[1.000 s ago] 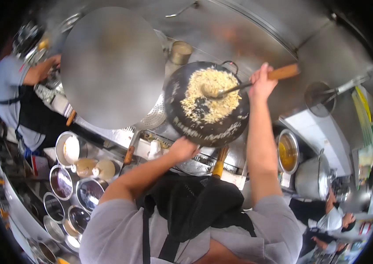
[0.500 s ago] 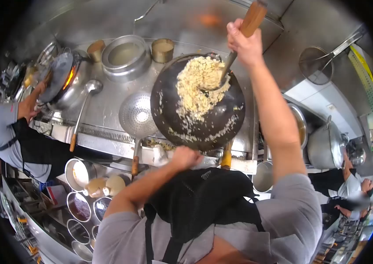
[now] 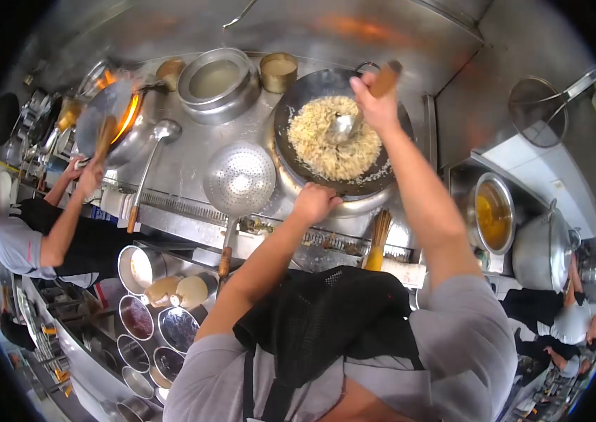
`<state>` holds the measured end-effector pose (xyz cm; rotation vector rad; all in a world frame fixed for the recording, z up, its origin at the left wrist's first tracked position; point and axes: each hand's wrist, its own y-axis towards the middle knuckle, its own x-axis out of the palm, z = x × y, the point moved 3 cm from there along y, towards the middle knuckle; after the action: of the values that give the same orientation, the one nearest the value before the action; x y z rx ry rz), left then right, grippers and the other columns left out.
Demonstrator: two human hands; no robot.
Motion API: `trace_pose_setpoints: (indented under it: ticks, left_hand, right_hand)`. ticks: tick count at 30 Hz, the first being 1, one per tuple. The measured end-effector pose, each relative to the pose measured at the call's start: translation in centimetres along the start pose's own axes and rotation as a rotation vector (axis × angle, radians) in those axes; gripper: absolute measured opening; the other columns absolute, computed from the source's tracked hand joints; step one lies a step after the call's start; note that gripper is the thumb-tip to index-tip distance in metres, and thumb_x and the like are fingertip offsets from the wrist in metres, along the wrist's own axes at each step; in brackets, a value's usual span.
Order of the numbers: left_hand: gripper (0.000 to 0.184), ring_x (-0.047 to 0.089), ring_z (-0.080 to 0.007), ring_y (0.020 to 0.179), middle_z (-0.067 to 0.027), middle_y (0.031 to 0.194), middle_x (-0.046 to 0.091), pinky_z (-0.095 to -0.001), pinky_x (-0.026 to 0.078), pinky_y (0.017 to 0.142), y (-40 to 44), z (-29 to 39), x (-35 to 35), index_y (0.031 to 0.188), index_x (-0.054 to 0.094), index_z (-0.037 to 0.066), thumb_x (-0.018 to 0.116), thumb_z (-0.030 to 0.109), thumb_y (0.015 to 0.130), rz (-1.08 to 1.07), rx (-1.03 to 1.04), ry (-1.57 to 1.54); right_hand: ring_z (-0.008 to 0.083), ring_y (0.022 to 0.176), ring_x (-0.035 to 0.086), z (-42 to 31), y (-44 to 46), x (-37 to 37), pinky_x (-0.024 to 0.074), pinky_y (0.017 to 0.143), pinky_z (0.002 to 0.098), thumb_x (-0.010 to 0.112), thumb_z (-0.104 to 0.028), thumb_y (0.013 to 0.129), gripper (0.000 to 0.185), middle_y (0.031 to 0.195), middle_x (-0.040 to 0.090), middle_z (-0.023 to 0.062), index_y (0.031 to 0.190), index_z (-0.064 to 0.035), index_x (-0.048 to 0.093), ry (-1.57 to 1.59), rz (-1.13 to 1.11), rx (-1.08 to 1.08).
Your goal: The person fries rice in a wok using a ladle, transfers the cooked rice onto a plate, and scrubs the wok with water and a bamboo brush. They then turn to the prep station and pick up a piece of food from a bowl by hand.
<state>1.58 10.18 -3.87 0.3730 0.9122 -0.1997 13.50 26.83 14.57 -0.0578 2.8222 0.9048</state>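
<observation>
A black wok (image 3: 291, 156) rests on the burner ring, with a mound of fried rice (image 3: 326, 141) inside. My right hand (image 3: 377, 102) is wrapped round the wooden handle of a ladle (image 3: 342, 128), whose metal bowl sits in the rice. At the wok's near rim, my left hand (image 3: 317, 202) is closed; whatever it grips there is hidden under the fingers. A perforated strainer (image 3: 240, 177) with a wooden handle lies left of the wok. Below the wok, a bamboo brush (image 3: 377, 243) with a yellow handle stands near the counter edge.
Left, a co-worker (image 3: 59, 235) handles another wok (image 3: 105, 116) over flames. A long ladle (image 3: 145, 176) lies between the stations. Behind are a metal pot (image 3: 218, 88) and a tin (image 3: 278, 74). Several ingredient bowls (image 3: 136, 316) stand lower left; a bowl of yellow liquid (image 3: 493, 213) is at right.
The wok has come down level onto the burner, and the rice has spread across it. My right hand has lowered with the ladle. The co-worker's hand now holds a wooden-handled tool over the other wok.
</observation>
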Motion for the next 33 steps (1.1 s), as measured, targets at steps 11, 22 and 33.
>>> trace_pose_setpoints:
  ticks: [11,22,33]
  left_hand:
    - [0.028,0.062,-0.0329,0.077,-0.0115,0.072,0.064,-0.0432,0.046,0.079,-0.4,-0.1,0.8,0.072,0.065,0.007,0.065,0.032,0.085,-0.02,-0.001,0.061]
    - [0.026,0.062,-0.0305,0.079,-0.0104,0.075,0.065,-0.0411,0.045,0.081,-0.8,0.0,0.5,0.074,0.066,0.008,0.065,0.032,0.084,0.073,0.03,0.037]
    - [0.028,0.064,-0.0332,0.077,-0.014,0.076,0.066,-0.0448,0.049,0.075,-2.7,4.3,-3.4,0.075,0.067,0.007,0.064,0.033,0.085,0.0,0.021,0.046]
  right_hand:
    - [0.0105,0.061,0.046,-2.7,-2.1,1.3,0.0381,0.056,0.0291,0.07,-0.024,0.086,0.03,0.064,0.054,0.0014,0.069,-0.0043,0.055,0.032,-0.307,0.079]
    - [0.0161,0.061,0.052,-4.4,-0.9,0.1,0.0433,0.059,0.0333,0.071,-0.032,0.084,0.034,0.065,0.057,0.0041,0.076,-0.0012,0.058,0.034,-0.245,0.112]
    - [0.0063,0.054,0.046,-10.8,-2.1,-5.3,0.0355,0.048,0.023,0.065,-0.011,0.091,0.01,0.064,0.051,-0.0011,0.09,-0.0073,0.056,0.115,0.235,0.278]
